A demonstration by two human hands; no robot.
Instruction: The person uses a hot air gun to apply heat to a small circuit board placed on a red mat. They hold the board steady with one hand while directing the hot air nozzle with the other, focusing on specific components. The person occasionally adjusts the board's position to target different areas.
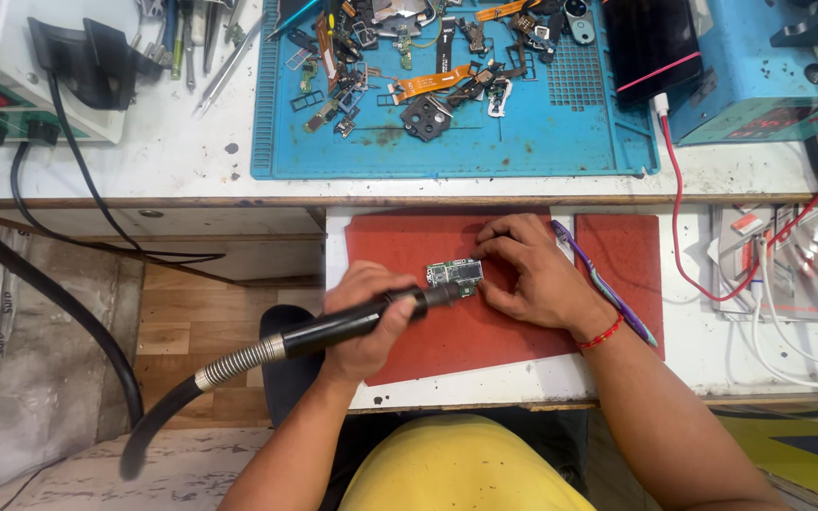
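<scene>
I see the left hand [364, 317] clenched around the black hot-air handpiece [371, 322], nozzle aimed at the small green circuit board [454, 273] on the red mat [513, 326]; right hand [532, 274] fingers [494, 248] pinning the board's edge, steadying it.

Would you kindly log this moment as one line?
left hand: grips hot-air wand | nozzle at circuit board | right hand: steadies board | base: red mat

left hand [366, 317] aims hot-air wand [333, 328] at circuit board [453, 274]; right hand [532, 274] steadies it.
</scene>
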